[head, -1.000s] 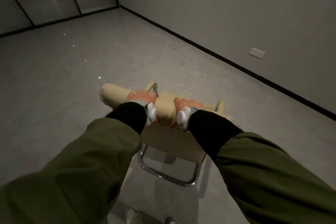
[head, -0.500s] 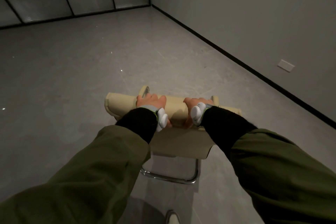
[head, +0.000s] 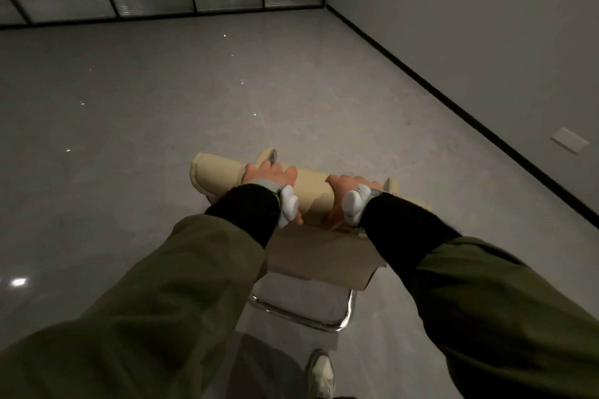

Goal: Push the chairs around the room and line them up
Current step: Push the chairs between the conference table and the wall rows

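Grey polished floor (head: 162, 139), dim room, wall on your right. Cream padded chair with chrome tube base (head: 317, 253) sits mid-floor, no others visible. Left hand (head: 270, 175) and right hand (head: 348, 186) curl over its rolled top. Push evenly, low, parallel to the wall.

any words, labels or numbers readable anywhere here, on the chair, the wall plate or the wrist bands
None can be read.
Chair: no label shows.
Wall plate: blank as far as it shows.
Wrist bands on the left hand and right hand: no print visible.
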`<action>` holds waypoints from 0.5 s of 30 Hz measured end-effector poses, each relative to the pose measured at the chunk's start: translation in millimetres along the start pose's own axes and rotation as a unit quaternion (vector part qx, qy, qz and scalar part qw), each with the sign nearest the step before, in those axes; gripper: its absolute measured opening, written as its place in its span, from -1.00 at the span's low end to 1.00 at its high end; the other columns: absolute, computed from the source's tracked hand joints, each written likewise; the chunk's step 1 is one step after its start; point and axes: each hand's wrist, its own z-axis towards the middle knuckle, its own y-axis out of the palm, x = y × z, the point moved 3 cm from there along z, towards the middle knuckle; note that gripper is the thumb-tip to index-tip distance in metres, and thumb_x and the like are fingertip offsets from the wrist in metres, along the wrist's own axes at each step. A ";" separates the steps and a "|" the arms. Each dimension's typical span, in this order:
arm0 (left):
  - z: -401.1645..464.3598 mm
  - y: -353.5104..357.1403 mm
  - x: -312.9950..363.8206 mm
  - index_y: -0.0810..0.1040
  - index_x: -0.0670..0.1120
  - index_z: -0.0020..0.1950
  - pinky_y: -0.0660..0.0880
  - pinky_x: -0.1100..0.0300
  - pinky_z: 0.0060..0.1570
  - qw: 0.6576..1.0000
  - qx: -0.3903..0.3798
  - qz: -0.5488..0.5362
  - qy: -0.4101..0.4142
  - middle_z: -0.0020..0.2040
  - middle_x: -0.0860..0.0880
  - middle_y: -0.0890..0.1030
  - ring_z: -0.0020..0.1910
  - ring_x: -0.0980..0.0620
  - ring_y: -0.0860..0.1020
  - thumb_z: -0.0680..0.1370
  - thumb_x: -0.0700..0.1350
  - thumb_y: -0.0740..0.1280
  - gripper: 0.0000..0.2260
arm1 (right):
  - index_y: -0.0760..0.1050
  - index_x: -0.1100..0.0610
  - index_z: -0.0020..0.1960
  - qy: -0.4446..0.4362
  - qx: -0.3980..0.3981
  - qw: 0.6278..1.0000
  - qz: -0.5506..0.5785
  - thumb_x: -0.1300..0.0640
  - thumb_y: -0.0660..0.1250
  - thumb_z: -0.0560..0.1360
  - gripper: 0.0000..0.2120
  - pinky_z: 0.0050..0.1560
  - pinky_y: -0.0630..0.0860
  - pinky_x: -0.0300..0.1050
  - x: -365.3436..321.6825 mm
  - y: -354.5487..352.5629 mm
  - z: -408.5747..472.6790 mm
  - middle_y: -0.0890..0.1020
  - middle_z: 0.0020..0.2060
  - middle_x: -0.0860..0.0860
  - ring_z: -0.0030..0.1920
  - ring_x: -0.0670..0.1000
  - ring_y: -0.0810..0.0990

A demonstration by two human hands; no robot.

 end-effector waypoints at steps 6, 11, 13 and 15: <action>-51.9 19.9 -46.6 0.42 0.02 0.18 0.23 -0.01 0.00 0.999 0.012 -0.028 -0.041 0.21 -0.09 0.50 0.24 -0.16 0.43 0.48 0.21 0.37 -0.60 | 0.36 0.01 0.30 -0.046 0.008 0.999 -0.010 -0.11 0.54 0.31 -0.34 -0.05 0.40 -0.17 -60.6 12.5 -10.0 0.54 0.20 0.04 0.16 0.13 0.56; -98.1 31.0 -69.9 0.38 0.08 0.13 0.24 -0.03 -0.03 0.997 0.006 -0.020 -0.079 0.10 -0.05 0.47 0.16 -0.15 0.43 0.26 0.33 0.51 -0.39 | 0.36 0.02 0.31 -0.075 -0.003 0.997 -0.019 -0.16 0.56 0.28 -0.29 -0.08 0.34 -0.19 -97.9 22.3 -16.8 0.53 0.21 0.04 0.16 0.11 0.56; -115.5 37.6 -78.1 0.36 0.11 0.13 0.26 -0.02 -0.03 0.995 0.017 -0.018 -0.101 0.07 -0.04 0.44 0.14 -0.14 0.43 0.20 0.40 0.49 -0.34 | 0.35 0.00 0.35 -0.091 -0.008 0.995 -0.027 -0.18 0.55 0.28 -0.26 -0.07 0.34 -0.21 -112.9 24.6 -19.5 0.52 0.25 0.04 0.20 0.11 0.55; -130.2 43.9 -86.0 0.34 0.12 0.13 0.28 -0.03 -0.03 0.992 0.029 -0.018 -0.118 0.10 -0.04 0.45 0.13 -0.14 0.43 0.19 0.42 0.47 -0.32 | 0.32 0.02 0.40 -0.110 -0.009 0.993 -0.043 -0.13 0.51 0.37 -0.30 -0.07 0.27 -0.26 -125.8 24.8 -23.1 0.48 0.31 0.03 0.27 0.08 0.51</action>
